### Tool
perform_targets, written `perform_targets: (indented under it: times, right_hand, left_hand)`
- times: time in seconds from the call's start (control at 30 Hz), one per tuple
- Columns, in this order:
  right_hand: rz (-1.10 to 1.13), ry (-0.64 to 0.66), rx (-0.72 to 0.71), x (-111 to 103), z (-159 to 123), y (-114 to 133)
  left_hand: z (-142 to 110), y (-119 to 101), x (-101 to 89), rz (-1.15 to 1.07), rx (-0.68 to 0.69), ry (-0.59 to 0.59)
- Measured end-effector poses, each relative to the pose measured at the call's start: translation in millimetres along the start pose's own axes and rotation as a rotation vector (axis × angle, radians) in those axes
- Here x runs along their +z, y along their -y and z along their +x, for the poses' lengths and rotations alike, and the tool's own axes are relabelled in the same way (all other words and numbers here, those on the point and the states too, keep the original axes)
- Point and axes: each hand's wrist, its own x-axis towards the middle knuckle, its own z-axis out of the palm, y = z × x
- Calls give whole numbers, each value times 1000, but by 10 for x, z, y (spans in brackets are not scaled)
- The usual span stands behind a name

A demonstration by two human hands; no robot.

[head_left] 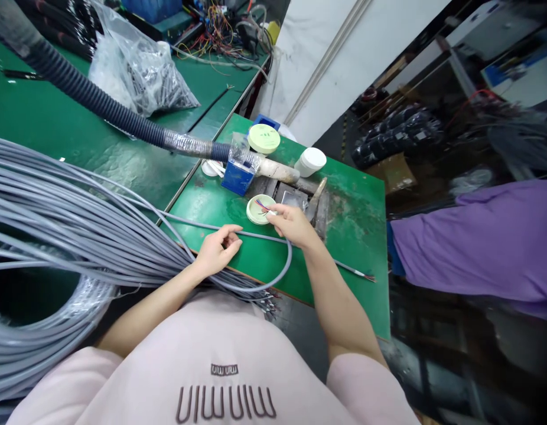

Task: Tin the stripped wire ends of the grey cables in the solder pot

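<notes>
My right hand (293,225) pinches the stripped end of a grey cable (289,260), whose body loops down below the hand. Thin coloured wires (261,205) fan out past my fingertips, over a small round pale dish (251,218). My left hand (218,251) is at the green table's near edge with fingers loosely curled, a gap between thumb and fingers and nothing seen in it. Another grey cable (260,236) runs behind its fingertips across the table and ends in bare wires (368,277) at the right.
A large bundle of grey cables (100,218) lies at my left. A ribbed hose (123,118) reaches to a blue box (238,177). Beyond the dish are a metal block (293,199), a white jar (311,161) and a round yellow-green lid (263,137). A person's purple garment (472,242) shows at right.
</notes>
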Motion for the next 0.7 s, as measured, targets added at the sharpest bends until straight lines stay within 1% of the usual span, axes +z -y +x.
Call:
perform_targets:
  times: [0.17, 0.27, 0.33, 0.43, 0.5, 0.57, 0.7]
  right_hand:
    - [-8, 22, 6, 12, 19, -14]
    - [21, -12, -26, -76, -26, 10]
    - [38, -78, -52, -204, -60, 23]
    - [51, -195, -57, -444, -70, -1]
    - [67, -250, -39, -584, -35, -58]
    - [90, -278, -7, -679, 27, -139]
    - [88, -280, 60, -749, 154, -303]
  left_hand:
    - [14, 14, 9, -22, -4, -7]
    - [-19, -59, -38, -4, 8, -5]
    - [-60, -135, -98, 66, 75, -28]
    - [-103, -202, -191, 199, 256, -110]
    - [-98, -177, -225, 251, 334, -160]
    - [-74, -104, -228, 272, 349, -192]
    - [-25, 48, -192, 243, 357, -200]
